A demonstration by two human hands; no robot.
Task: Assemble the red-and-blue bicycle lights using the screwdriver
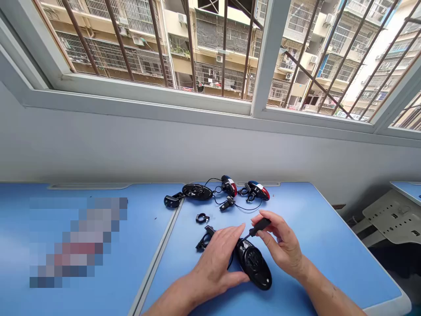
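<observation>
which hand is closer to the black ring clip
Left: the left hand is just below the black ring clip; the right hand is farther right.

Blurred: pixelated patch (79, 241) on the bench (148, 228), contents unreadable
Hidden: left hand (213, 263) covers part of black oval housing (255, 267)
Cut off: left forearm (171, 298), right forearm (329, 294), at bottom edge

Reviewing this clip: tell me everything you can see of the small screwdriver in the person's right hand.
The small screwdriver has a short black handle that looks like plastic and a thin metal shaft. The right hand pinches the handle between thumb and fingers, holding it tilted above the blue table. The shaft slants down toward the upper end of a glossy black oval housing, held by the left hand. Whether the tip touches the housing cannot be told.
</observation>
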